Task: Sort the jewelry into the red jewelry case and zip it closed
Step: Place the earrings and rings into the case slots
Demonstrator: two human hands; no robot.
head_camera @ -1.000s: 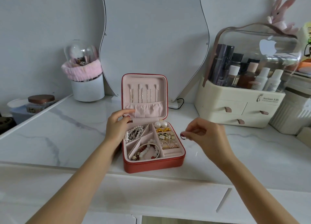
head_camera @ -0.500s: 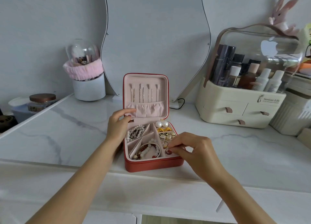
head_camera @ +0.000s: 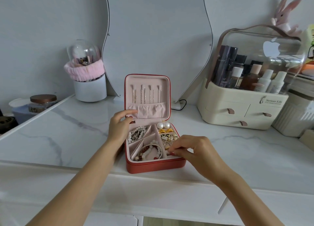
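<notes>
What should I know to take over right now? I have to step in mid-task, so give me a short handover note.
Left hand: open, resting at the red jewelry case's left side by the hinge.
Right hand: fingertips pinched low over the front-right compartment; what they pinch is too small to tell.
Case: on the marble counter, lid upright, necklaces hung inside it.
Done: pearl bracelet, beaded bracelets, pearl earrings and gold earrings sit in compartments.
Left: finish front-right compartment, lower lid, zip.
</notes>
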